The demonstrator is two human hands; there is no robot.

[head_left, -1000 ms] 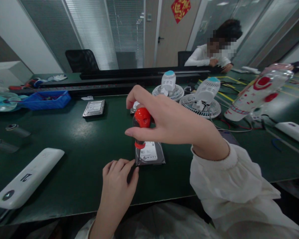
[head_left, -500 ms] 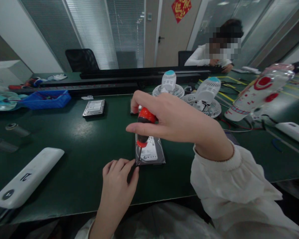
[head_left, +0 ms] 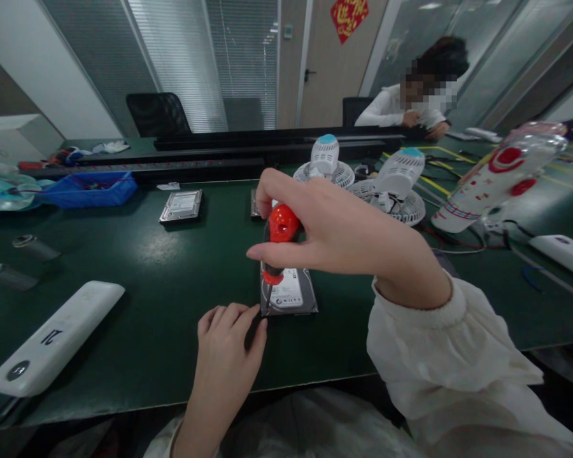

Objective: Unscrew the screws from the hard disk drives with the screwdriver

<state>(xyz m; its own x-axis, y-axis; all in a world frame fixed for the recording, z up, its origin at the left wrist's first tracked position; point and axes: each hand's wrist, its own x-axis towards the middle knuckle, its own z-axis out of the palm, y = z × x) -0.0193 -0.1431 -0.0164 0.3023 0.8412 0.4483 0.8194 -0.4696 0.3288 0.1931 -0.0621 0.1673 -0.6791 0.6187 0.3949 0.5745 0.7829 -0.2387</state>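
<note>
A hard drive (head_left: 293,296) with a white label lies flat on the green table in front of me. My right hand (head_left: 315,226) is closed around the red and black handle of a screwdriver (head_left: 282,222), whose shaft points down to the drive's near left corner. At that same corner, the thumb and forefinger of my left hand (head_left: 230,340) pinch the drive's edge. Where the screwdriver tip ends, I cannot make out any screw. Behind my right hand, another drive (head_left: 254,205) is mostly hidden.
A third hard drive (head_left: 181,206) lies back left, near a blue tray (head_left: 95,194). A white power bank (head_left: 57,337) and metal cylinders (head_left: 35,247) are at left. Two white fans (head_left: 325,156), a bottle (head_left: 494,175) and cables stand right. Another person (head_left: 386,109) sits across the table.
The screwdriver handle has turned and tilted slightly in my right hand, which has shifted a little. My left hand and the hard drive stay in place.
</note>
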